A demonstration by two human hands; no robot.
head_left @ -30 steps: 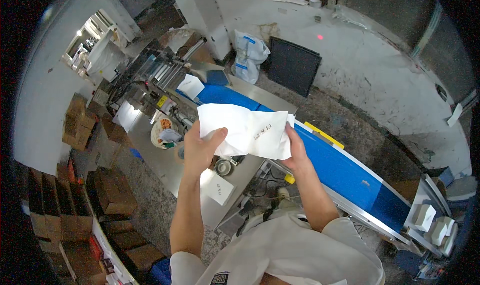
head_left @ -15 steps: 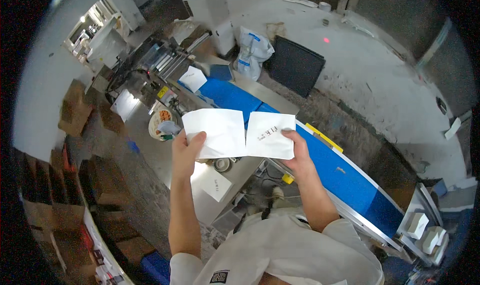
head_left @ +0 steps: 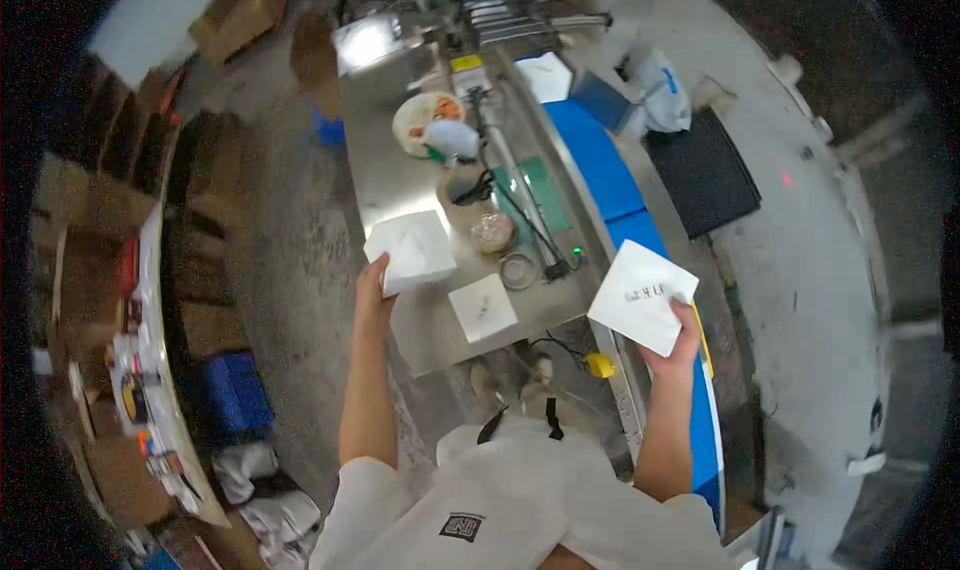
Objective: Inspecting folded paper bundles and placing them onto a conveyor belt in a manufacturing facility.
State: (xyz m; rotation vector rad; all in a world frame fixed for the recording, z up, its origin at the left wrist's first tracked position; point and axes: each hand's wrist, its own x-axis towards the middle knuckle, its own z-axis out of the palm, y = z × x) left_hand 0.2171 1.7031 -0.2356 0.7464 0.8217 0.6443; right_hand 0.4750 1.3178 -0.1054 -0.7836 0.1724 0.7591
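Dim, uneven indoor light, recorded through my fisheye lens. Glare bleaches a metal plate [head_left: 367, 42] at the far-left corner of the steel worktable [head_left: 375, 170]. Near that table's close end, the white packet [head_left: 412, 250] in my left hand [head_left: 372, 278] shines palely; in my right hand [head_left: 678, 338], the printed packet [head_left: 640, 290] carries softened lettering. Left of the table, cardboard boxes [head_left: 215, 325] sink into grainy shadow; right of it, a red light spot [head_left: 787, 180] glows. Blur smears the machine [head_left: 485, 15] beyond. Edges bow toward black corners.

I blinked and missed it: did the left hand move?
Yes: the left hand, with its white packet, has moved leftward, away from the blue conveyor belt.
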